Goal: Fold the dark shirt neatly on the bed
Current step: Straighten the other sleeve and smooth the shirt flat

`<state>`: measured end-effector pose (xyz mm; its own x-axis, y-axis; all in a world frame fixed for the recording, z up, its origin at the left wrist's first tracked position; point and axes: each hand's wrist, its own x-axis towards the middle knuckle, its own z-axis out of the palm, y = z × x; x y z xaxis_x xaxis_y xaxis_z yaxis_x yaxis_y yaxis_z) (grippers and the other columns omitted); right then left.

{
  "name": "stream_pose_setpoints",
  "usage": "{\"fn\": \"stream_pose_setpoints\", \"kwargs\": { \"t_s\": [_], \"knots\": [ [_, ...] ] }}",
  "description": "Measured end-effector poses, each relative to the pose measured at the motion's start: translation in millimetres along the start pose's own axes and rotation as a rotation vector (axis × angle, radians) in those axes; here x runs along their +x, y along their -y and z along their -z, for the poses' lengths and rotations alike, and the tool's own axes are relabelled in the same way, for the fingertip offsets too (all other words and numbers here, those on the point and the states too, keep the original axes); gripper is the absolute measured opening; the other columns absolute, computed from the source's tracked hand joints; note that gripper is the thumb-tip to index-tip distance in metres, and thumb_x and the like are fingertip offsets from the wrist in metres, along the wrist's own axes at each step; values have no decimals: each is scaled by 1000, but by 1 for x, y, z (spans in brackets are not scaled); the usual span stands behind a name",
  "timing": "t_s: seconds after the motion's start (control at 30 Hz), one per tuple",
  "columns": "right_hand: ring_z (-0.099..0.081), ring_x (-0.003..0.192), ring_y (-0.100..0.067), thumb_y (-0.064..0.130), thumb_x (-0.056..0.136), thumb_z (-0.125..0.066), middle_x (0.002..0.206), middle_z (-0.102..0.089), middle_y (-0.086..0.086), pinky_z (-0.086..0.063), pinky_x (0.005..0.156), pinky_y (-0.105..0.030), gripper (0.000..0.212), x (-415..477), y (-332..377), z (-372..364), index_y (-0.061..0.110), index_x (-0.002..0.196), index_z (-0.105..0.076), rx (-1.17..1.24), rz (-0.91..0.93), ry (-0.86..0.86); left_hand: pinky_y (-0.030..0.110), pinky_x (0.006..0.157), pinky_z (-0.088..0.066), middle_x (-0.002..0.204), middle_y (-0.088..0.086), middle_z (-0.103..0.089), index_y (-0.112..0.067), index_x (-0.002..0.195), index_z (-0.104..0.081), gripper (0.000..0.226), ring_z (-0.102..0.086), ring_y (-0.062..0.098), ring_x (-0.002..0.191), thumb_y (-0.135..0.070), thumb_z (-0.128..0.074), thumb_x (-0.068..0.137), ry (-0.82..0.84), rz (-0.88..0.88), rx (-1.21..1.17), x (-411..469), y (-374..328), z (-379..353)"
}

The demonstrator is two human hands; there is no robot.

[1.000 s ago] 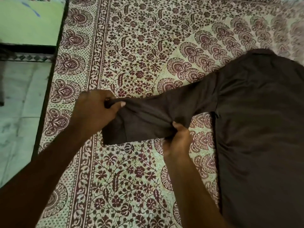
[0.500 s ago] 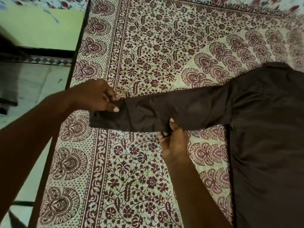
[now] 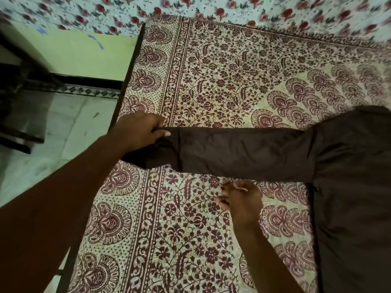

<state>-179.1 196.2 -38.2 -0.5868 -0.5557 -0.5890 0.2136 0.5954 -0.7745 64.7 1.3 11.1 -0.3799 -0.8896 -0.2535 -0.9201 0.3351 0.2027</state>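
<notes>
The left hand (image 3: 139, 132) pinched the cuff of the dark shirt's (image 3: 349, 187) sleeve (image 3: 243, 153) at frame centre-left; the right hand (image 3: 243, 199) hovered loosely curled, empty, just below. With only one end held near the bed's (image 3: 211, 70) edge, the sleeve could probably sag or twist, spoiling the fold.

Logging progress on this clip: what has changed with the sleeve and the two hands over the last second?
The left hand drew the sleeve out straight toward the bed's edge, still gripping the cuff. The right hand let go and now sits just below the sleeve. The shirt body stayed flat on the bedsheet.

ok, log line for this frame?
stage: sleeve stretched flat | left hand: pinching cuff | right hand: off shirt, on bedsheet
</notes>
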Motion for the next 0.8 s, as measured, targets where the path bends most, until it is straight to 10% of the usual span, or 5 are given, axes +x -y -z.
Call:
{"fn": "stream_pose_setpoints", "kwargs": {
  "t_s": [0.13,0.3,0.47,0.63,0.8],
  "knots": [
    [-57,109,-33,26,91,-72,119,-60,-14,-54,90,-49,27,24,-1,4,13,114,-65,-751,792,-148,39,87,-41,110,11,-70,-28,104,-63,36,-64,33,112,-63,-57,96,82,25,221,9,7,-1],
    [-20,151,-45,62,100,-45,167,-21,-17,-24,115,-67,69,61,4,-31,22,155,-35,-1254,702,13,52,111,-25,112,8,-70,-23,105,-63,27,-60,32,117,-48,-53,102,96,172,283,13,24,-20],
    [-19,151,-38,53,103,-42,169,-20,1,-27,114,-68,55,63,10,-59,36,155,-37,-1290,1033,360,59,102,-40,134,20,-54,-9,125,-61,48,-54,43,121,-13,-74,79,-176,51,216,-3,1,-45],
    [-10,158,-35,54,100,-44,171,-19,-4,-19,120,-65,63,68,3,-61,30,157,-37,-1083,705,-12,64,121,-21,173,-1,-15,-35,162,-23,86,-20,31,157,-76,-41,88,38,-17,56,-29,-6,-95],
    [-3,159,-38,57,100,-40,173,-13,-5,-9,123,-64,65,71,-5,-91,33,160,-31,-1224,1019,302,64,124,-7,176,-4,-5,-39,164,-13,92,-7,35,160,-81,-29,84,-65,125,65,-37,19,-116]
  ]
}}
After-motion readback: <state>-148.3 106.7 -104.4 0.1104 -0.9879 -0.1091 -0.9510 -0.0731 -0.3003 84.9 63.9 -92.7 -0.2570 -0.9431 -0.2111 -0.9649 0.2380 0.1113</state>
